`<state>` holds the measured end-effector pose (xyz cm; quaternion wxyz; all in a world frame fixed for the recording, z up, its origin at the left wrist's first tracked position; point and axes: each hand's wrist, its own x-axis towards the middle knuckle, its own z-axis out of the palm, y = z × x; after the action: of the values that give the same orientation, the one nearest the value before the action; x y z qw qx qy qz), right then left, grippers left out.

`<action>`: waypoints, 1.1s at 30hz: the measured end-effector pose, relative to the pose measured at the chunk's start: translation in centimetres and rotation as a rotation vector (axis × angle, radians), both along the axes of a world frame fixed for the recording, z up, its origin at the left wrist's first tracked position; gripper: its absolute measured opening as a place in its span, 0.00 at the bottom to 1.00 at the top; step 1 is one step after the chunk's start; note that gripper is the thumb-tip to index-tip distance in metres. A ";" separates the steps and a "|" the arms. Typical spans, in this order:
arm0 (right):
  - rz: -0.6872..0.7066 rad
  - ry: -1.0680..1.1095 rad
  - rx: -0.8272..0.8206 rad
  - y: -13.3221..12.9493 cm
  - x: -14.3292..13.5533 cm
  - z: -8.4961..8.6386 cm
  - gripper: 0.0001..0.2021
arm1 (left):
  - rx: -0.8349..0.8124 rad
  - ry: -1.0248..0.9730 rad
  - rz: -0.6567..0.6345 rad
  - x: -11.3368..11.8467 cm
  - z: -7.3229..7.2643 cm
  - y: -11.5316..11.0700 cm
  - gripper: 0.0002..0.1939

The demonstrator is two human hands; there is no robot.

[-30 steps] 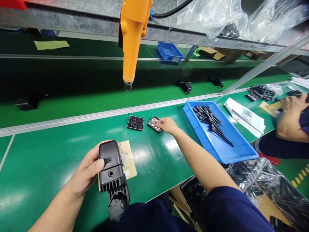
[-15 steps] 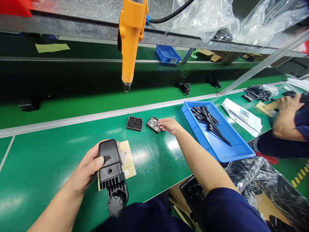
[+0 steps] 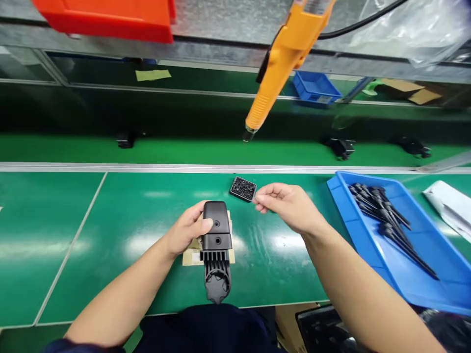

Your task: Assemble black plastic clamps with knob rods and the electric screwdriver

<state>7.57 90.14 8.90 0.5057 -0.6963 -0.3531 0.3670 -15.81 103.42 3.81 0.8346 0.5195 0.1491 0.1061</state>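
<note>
My left hand grips a black plastic bracket from its left side, thumb on the front face near two round holes. The bracket's ribbed lower end and knob point toward my body. Beneath it, a yellowish paper sheet shows on the bench. My right hand is closed in a pinch to the right of the bracket; what sits between its fingertips is too small to make out. Just left of those fingertips lies a small tray of black screws. The tray of small silver parts is hidden behind my right hand.
An orange electric screwdriver hangs tip-down above the bench. To the right stands a blue tray with several black rod-like parts. A red bin is on the metal shelf above. Black parts lie behind the bench rail.
My right hand has left the tray of silver parts and come nearer the bracket, fingers pinched. My view has swung left. The bracket stays in my left hand, now more upright.
</note>
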 end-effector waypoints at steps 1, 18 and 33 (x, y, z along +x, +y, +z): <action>0.087 -0.044 0.032 0.4 -1.8 1.3 0.11 | 0.009 -0.005 0.001 0.1 -0.1 0.1 0.37; 0.200 -0.315 0.167 1.2 -9.0 1.9 0.05 | 0.222 -0.042 0.041 0.4 -1.4 0.6 0.33; -0.020 0.337 0.082 2.1 -11.0 1.8 0.17 | 0.188 -0.073 0.057 0.4 -1.5 0.5 0.38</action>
<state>-3.42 92.25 10.73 0.5892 -0.6072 -0.2711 0.4590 -15.42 103.88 2.34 0.7836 0.5870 0.1227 0.1624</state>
